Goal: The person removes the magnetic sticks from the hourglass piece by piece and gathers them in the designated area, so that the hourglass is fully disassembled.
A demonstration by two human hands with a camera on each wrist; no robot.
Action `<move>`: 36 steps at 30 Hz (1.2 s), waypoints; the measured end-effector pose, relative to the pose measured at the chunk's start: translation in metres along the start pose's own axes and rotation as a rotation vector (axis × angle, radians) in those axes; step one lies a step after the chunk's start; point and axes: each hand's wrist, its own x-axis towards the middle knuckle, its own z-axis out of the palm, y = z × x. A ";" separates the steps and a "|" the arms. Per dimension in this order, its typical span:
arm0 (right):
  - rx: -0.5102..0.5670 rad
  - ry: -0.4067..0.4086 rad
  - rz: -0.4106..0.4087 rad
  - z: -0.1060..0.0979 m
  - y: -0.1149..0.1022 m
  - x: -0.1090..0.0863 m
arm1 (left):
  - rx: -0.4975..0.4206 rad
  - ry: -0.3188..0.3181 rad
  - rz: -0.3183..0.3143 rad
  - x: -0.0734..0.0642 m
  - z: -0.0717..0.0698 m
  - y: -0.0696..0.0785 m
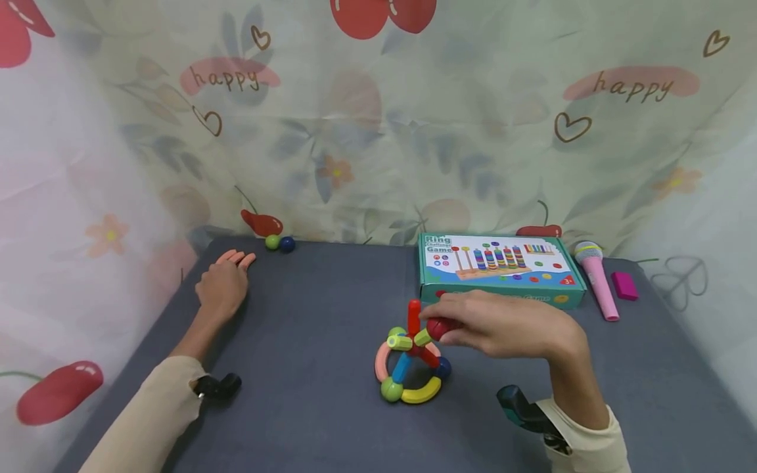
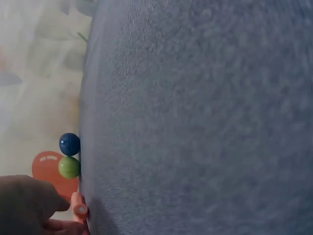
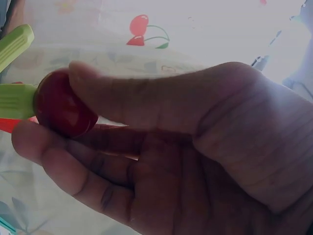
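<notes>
My right hand (image 1: 503,325) pinches a red ball (image 1: 442,327) between thumb and fingertips; in the right wrist view the ball (image 3: 63,105) meets the end of a light green rod (image 3: 17,100). That rod belongs to a magnetic stick-and-ball structure with a red upright rod (image 1: 414,316), a blue rod (image 1: 401,368), a yellow curved rod (image 1: 422,392) and a green ball (image 1: 391,389). At the table's far left, my left hand (image 1: 223,286) has curled fingers at pink rods (image 1: 244,259). One pink rod (image 2: 79,208) shows its magnet end beside the fingertips.
A green ball (image 1: 273,242) and a dark blue ball (image 1: 287,244) sit by the back edge, near the left hand. Behind the right hand lies a Ring Challenge Game box (image 1: 499,266). Right of it are a pink toy microphone (image 1: 598,282) and a magenta block (image 1: 624,286).
</notes>
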 end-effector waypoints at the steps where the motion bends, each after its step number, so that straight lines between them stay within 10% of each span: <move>1: -0.004 0.005 -0.003 0.000 0.000 0.000 | 0.001 0.005 0.011 0.001 0.000 -0.001; 23: -0.003 0.014 0.015 0.000 -0.001 0.000 | 0.019 0.044 0.022 0.005 -0.001 -0.006; 29: 0.022 0.030 0.004 -0.001 0.003 -0.001 | -0.177 0.205 0.400 -0.033 -0.027 0.066; 36: 0.080 0.082 -0.072 0.001 0.010 0.001 | -0.487 -0.081 0.909 -0.107 -0.092 0.183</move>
